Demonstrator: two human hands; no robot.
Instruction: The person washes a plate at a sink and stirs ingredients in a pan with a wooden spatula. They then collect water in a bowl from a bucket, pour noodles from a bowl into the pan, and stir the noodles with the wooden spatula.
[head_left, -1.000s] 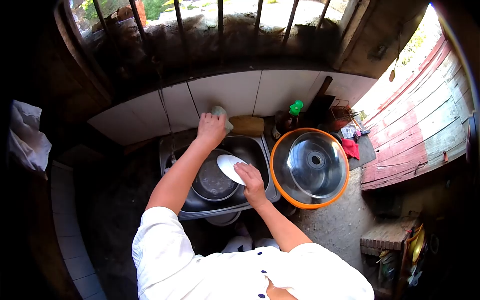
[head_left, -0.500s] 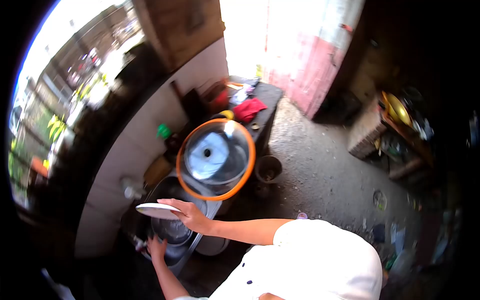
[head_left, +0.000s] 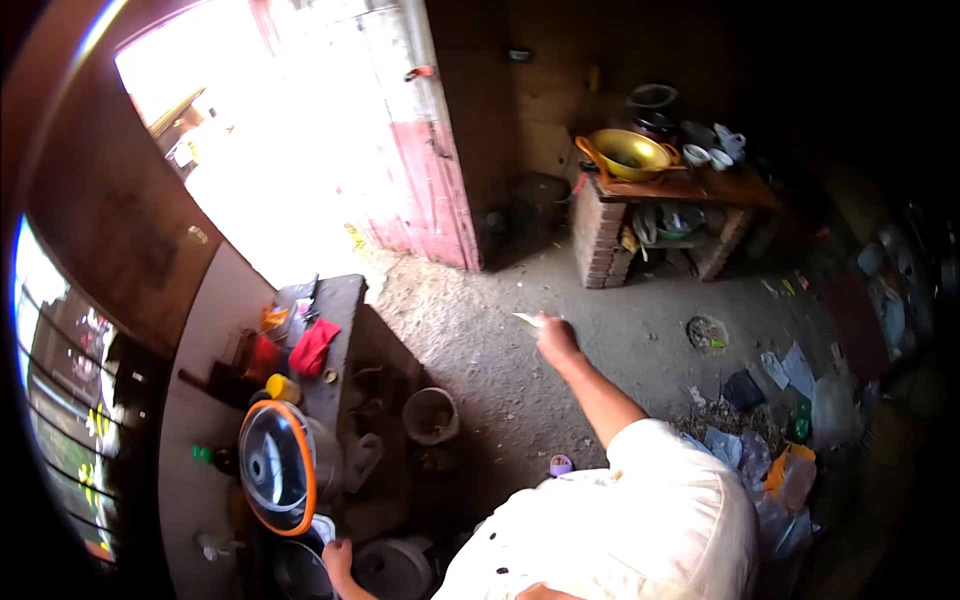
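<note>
My right hand (head_left: 556, 341) is stretched forward over the open floor, its fingers closed on a pale plate (head_left: 526, 319) that shows only as a thin edge. Low on the left, my left hand (head_left: 339, 557) is beside the metal sink (head_left: 300, 572); its fingers are too small and dark to read. Just above that hand is a clear lid with an orange rim (head_left: 310, 470), set against a silvery pot (head_left: 326, 455).
A dark counter (head_left: 343, 300) carries a red cloth (head_left: 314, 346) and a yellow container (head_left: 283, 388). Below it stands a bucket (head_left: 431, 416). Across the floor, a brick-legged table (head_left: 603, 240) holds a golden basin (head_left: 628, 152) and white bowls (head_left: 697, 155). Plastic litter (head_left: 790, 475) lies at right.
My view has turned right, towards the brick-legged table. My right hand has swung away from the sink with the plate, out over the floor. My left hand stays by the sink.
</note>
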